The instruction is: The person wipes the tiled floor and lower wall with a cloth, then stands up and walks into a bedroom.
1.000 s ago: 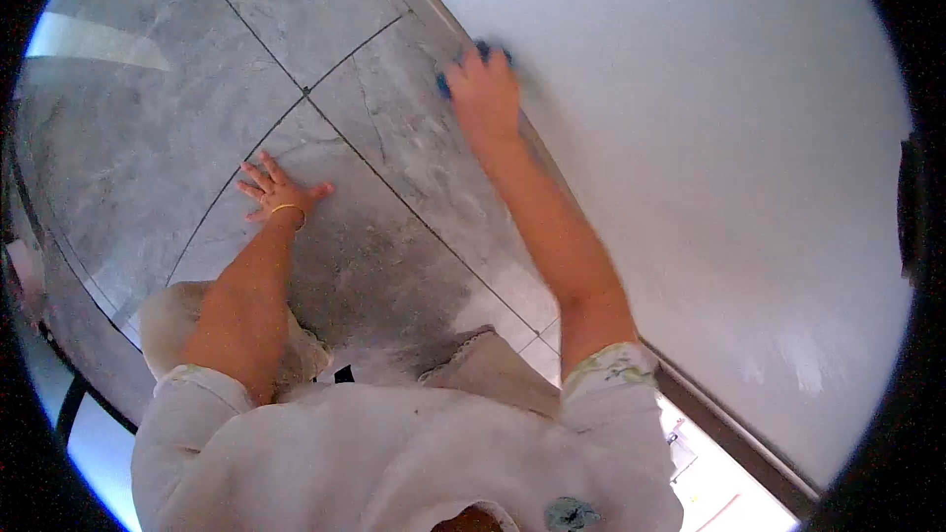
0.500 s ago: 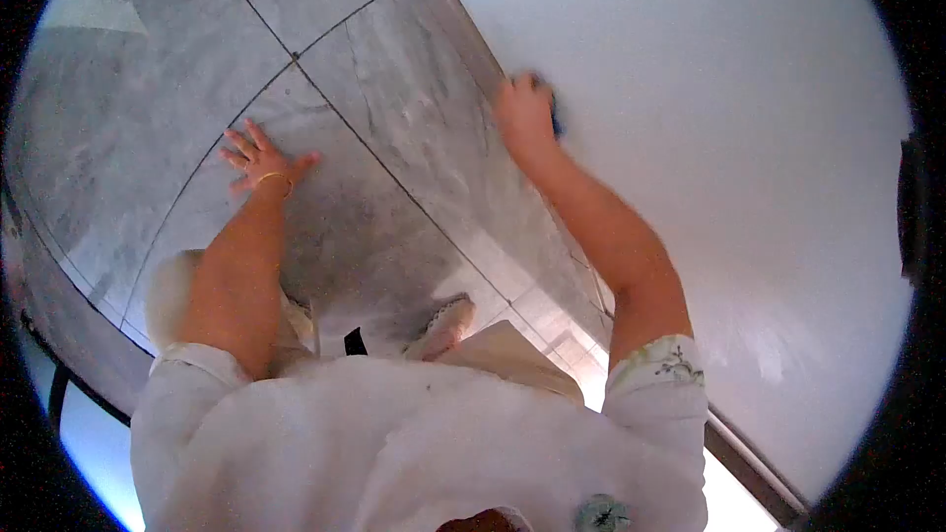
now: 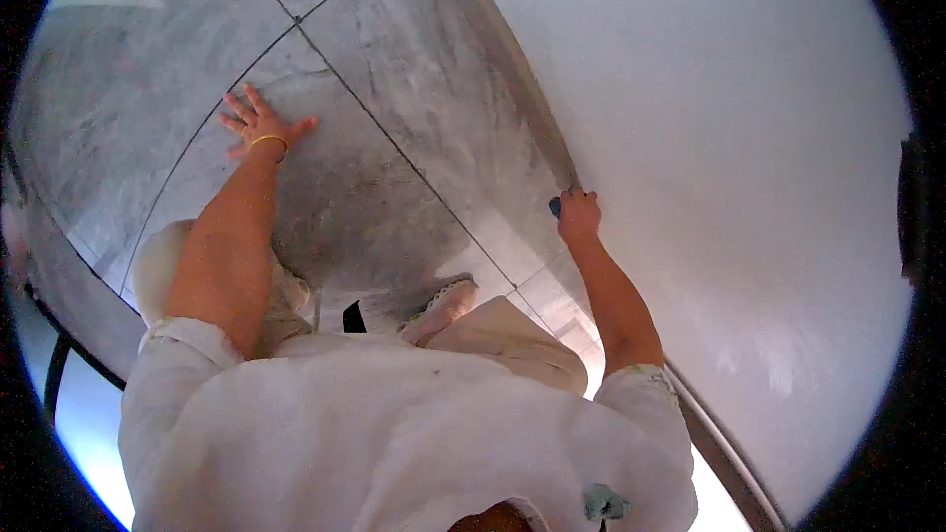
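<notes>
My left hand (image 3: 260, 124) lies flat on the grey tiled floor (image 3: 394, 59), fingers spread, a yellow band around its wrist. Nothing is held in it. At the foot of the white wall (image 3: 729, 158), my right hand (image 3: 579, 213) is wrapped round a dark blue cloth (image 3: 555, 207), of which only a small part shows at the left of the fingers. That hand is at the baseboard (image 3: 532, 89), where floor and wall meet.
My shoe (image 3: 445, 307) and light trousers show below my arms. A dark object (image 3: 911, 207) is at the far right on the wall. Brightly lit smaller tiles (image 3: 562, 310) lie near my right forearm. A black curved bar (image 3: 57, 374) stands at lower left.
My right hand has moved down along the wall's base, toward my body, with the blue cloth. The left hand stays flat on the floor, appearing higher as the view shifted.
</notes>
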Demonstrator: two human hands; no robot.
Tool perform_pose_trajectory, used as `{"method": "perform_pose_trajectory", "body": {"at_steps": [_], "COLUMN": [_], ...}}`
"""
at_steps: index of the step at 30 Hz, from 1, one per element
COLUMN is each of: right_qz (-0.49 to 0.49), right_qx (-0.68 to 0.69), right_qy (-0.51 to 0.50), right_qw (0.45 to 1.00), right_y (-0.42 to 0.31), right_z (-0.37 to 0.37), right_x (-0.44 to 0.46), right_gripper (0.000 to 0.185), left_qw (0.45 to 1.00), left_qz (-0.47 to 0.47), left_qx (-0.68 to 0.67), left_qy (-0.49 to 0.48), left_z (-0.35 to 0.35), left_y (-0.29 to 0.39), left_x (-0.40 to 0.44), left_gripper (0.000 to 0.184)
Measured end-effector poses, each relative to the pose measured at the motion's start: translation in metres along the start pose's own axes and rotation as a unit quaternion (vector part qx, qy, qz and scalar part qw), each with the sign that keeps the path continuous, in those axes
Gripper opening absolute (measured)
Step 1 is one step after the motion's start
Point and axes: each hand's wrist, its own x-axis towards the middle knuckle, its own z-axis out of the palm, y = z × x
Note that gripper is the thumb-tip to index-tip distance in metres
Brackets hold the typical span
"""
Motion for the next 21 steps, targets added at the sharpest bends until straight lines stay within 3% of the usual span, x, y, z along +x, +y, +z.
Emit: {"method": "perform_pose_trajectory", "body": {"at_steps": [1, 3, 5, 7, 9, 12, 14, 16, 19, 21], "right_qz": [-0.035, -0.083, -0.151, -0.181, -0.149, -0.113, -0.247, -0.394, -0.268, -0.055], "right_qx": [0.007, 0.069, 0.128, 0.156, 0.229, 0.218, 0.227, 0.254, 0.397, 0.322], "right_qy": [-0.003, 0.083, 0.222, 0.291, 0.320, 0.311, 0.194, 0.203, 0.152, 0.174], "right_qw": [0.999, 0.991, 0.955, 0.926, 0.907, 0.918, 0.922, 0.860, 0.864, 0.929], "right_y": [-0.010, -0.049, -0.099, -0.135, -0.164, -0.208, -0.219, -0.217, -0.189, -0.174], "right_z": [-0.021, -0.048, -0.087, -0.111, -0.098, -0.063, -0.040, -0.010, -0.045, -0.089], "right_x": [-0.009, 0.018, 0.056, 0.103, 0.135, 0.112, 0.057, 0.029, 0.051, 0.097], "right_gripper": [0.043, 0.052, 0.057, 0.064, 0.067, 0.067, 0.063, 0.062, 0.054, 0.056], "left_qw": [1.000, 1.000, 1.000, 1.000, 1.000, 1.000, 1.000, 1.000, 0.999, 1.000], "left_qz": [-0.005, -0.009, -0.003, 0.005, -0.011, -0.011, -0.006, -0.002, 0.004, 0.002], "left_qx": [0.003, 0.000, -0.005, -0.009, -0.008, 0.000, 0.003, 0.008, 0.008, 0.007], "left_qy": [0.001, 0.001, -0.001, -0.007, 0.014, 0.006, 0.011, 0.028, 0.038, 0.011], "left_z": [0.002, 0.005, 0.006, 0.001, 0.005, 0.005, 0.004, 0.010, 0.014, 0.003], "left_y": [-0.001, 0.000, -0.001, 0.000, 0.005, 0.008, 0.004, 0.005, 0.001, 0.002], "left_x": [0.002, 0.007, 0.009, 0.002, 0.003, 0.004, 0.007, 0.009, 0.019, 0.015], "left_gripper": [0.131, 0.132, 0.134, 0.135, 0.136, 0.137, 0.138, 0.138, 0.139, 0.137]}}
